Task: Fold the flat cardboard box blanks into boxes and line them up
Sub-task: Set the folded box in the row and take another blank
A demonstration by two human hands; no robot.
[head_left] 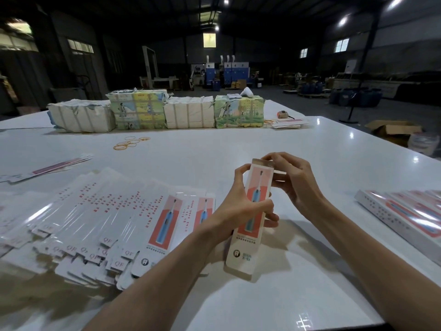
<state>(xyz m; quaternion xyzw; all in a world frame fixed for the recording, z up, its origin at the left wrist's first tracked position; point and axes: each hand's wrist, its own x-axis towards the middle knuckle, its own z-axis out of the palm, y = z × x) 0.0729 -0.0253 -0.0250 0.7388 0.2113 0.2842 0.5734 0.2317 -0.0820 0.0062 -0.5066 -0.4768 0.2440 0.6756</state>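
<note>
Left hand (238,209) gripping box (243,249), right hand (296,185) pinching it

The tall box (253,211) at 5 o'clock has "X-S1" printed near its lower end, next to a round tooth logo. At 8 o'clock, the fanned flat blanks (107,211) on the worktop (238,144) show "QF" in red on several small end tabs. The rows of red characters on the blanks are too small for me to read, as is the line under the toothbrush picture
</note>
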